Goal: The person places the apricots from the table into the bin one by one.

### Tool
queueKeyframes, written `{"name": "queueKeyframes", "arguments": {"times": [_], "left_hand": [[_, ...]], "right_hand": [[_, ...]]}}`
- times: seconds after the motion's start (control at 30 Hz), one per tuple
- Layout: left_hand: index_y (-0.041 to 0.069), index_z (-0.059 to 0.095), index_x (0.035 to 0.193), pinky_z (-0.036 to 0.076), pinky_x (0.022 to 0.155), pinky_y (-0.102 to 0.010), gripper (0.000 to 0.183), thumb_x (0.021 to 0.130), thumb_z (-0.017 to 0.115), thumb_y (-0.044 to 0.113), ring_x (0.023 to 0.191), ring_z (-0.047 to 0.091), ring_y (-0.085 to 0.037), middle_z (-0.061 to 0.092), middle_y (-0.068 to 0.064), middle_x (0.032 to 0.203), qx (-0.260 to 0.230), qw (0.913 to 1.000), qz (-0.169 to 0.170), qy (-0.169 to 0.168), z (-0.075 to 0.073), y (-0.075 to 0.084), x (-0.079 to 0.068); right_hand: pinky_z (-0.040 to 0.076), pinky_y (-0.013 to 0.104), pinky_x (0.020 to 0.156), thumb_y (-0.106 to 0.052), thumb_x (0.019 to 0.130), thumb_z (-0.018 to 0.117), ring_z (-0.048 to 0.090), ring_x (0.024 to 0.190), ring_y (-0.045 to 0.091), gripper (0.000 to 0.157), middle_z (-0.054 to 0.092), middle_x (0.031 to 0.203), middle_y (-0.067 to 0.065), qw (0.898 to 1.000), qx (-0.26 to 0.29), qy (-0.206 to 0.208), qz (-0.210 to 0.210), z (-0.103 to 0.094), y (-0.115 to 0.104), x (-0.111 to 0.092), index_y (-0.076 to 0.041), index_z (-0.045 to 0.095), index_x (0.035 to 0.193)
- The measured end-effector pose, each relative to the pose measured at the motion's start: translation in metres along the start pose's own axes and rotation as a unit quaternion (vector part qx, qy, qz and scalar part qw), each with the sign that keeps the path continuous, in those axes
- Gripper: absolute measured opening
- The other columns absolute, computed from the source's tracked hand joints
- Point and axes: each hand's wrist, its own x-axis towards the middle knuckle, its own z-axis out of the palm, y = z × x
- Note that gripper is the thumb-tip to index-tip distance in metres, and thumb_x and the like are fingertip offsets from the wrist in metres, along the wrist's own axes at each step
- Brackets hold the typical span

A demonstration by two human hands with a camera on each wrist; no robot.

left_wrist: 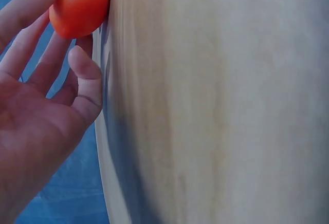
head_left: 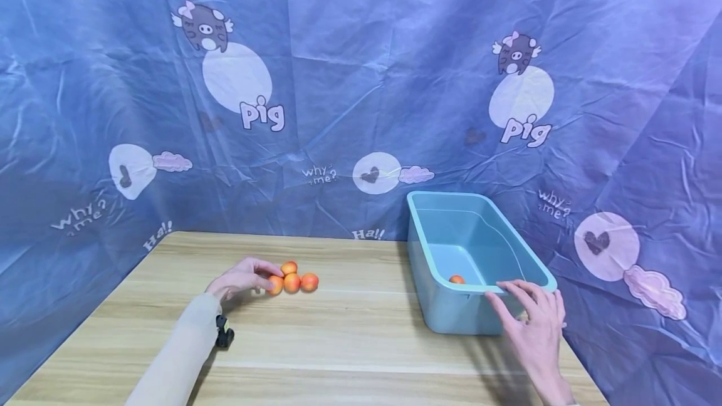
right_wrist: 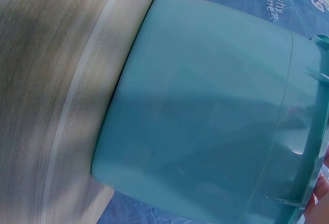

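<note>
Several small round orange-red fruits (head_left: 291, 282), apricot-like, lie bunched on the wooden table. My left hand (head_left: 242, 277) reaches around the leftmost fruit (head_left: 274, 285) from the left. In the left wrist view a fingertip overlaps that fruit (left_wrist: 79, 8), and the thumb tip lies just below it, the digits spread. At the right stands a blue-green plastic bin (head_left: 465, 309) with one similar fruit (head_left: 457, 279) on its floor. My right hand (head_left: 536, 324) holds the bin's near rim, fingertips over the top and thumb against the outer side.
The wooden table (head_left: 338, 343) runs back to a blue printed cloth (head_left: 338, 80) that hangs behind and along both sides. Tall walls surround the bin's inside, and its outer wall (right_wrist: 205, 106) fills most of the right wrist view.
</note>
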Motion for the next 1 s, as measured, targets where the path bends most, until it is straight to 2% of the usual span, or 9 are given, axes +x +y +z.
{"name": "queueKeyframes", "arguments": {"times": [0.13, 0.33, 0.47, 0.63, 0.7, 0.87, 1.0], "left_hand": [[-0.002, 0.064, 0.123, 0.048, 0.091, -0.035, 0.041, 0.083, 0.072, 0.005, 0.116, 0.056, -0.020, 0.063, -0.013, 0.133, 0.015, 0.9998, -0.016, 0.001, 0.001, 0.001, 0.001], [-0.006, 0.061, 0.121, 0.050, 0.085, -0.035, 0.040, 0.084, 0.072, 0.004, 0.111, 0.055, -0.022, 0.062, -0.012, 0.130, 0.005, 0.9995, -0.027, -0.017, 0.002, 0.003, 0.002], [-0.006, 0.060, 0.121, 0.050, 0.080, -0.034, 0.040, 0.084, 0.072, 0.004, 0.106, 0.055, -0.021, 0.063, -0.012, 0.127, 0.014, 0.9993, -0.025, -0.025, 0.002, 0.004, 0.001], [-0.007, 0.060, 0.121, 0.051, 0.070, -0.031, 0.043, 0.080, 0.071, 0.001, 0.092, 0.057, -0.020, 0.064, -0.016, 0.120, 0.033, 0.9988, -0.007, -0.036, 0.002, 0.006, 0.002], [-0.006, 0.059, 0.122, 0.051, 0.069, -0.031, 0.045, 0.079, 0.070, 0.000, 0.092, 0.058, -0.021, 0.063, -0.018, 0.121, 0.030, 0.9989, -0.001, -0.037, 0.003, 0.007, 0.002], [-0.005, 0.053, 0.133, 0.054, 0.075, -0.036, 0.054, 0.082, 0.068, 0.001, 0.103, 0.061, -0.027, 0.058, -0.023, 0.134, -0.005, 0.9998, 0.007, -0.017, 0.003, 0.010, 0.003], [-0.005, 0.052, 0.134, 0.051, 0.084, -0.039, 0.055, 0.083, 0.068, 0.005, 0.102, 0.062, -0.026, 0.060, -0.027, 0.129, -0.001, 0.9992, 0.023, 0.031, 0.002, 0.015, 0.004]], "right_hand": [[0.013, 0.060, 0.115, -0.008, 0.062, 0.086, 0.047, 0.107, 0.001, 0.033, 0.066, 0.095, 0.014, 1.000, 0.000, 0.002, -0.001, 0.000, 0.000, 0.000, -0.006, 0.076, 0.093], [0.012, 0.061, 0.115, -0.007, 0.062, 0.086, 0.046, 0.107, 0.000, 0.033, 0.066, 0.095, 0.014, 1.000, -0.002, -0.003, 0.005, 0.000, 0.000, -0.001, -0.006, 0.075, 0.093], [0.012, 0.061, 0.115, -0.007, 0.063, 0.086, 0.046, 0.107, 0.000, 0.033, 0.066, 0.095, 0.014, 1.000, -0.001, -0.004, 0.005, 0.000, -0.001, -0.001, -0.005, 0.075, 0.093], [0.012, 0.061, 0.115, -0.008, 0.062, 0.086, 0.045, 0.108, -0.003, 0.033, 0.066, 0.095, 0.014, 1.000, 0.000, 0.000, 0.002, 0.000, -0.001, -0.001, -0.006, 0.075, 0.093], [0.013, 0.060, 0.115, -0.008, 0.062, 0.086, 0.045, 0.108, -0.004, 0.033, 0.066, 0.095, 0.014, 1.000, 0.000, 0.002, 0.000, 0.000, -0.001, 0.000, -0.006, 0.075, 0.093], [0.013, 0.061, 0.115, -0.009, 0.063, 0.086, 0.046, 0.108, -0.002, 0.032, 0.066, 0.095, 0.014, 1.000, 0.001, 0.001, -0.003, 0.001, 0.001, 0.000, -0.006, 0.075, 0.093], [0.013, 0.061, 0.115, -0.009, 0.063, 0.086, 0.047, 0.107, -0.001, 0.032, 0.066, 0.094, 0.014, 1.000, 0.004, 0.003, -0.005, 0.001, 0.001, 0.000, -0.006, 0.075, 0.093]]}}
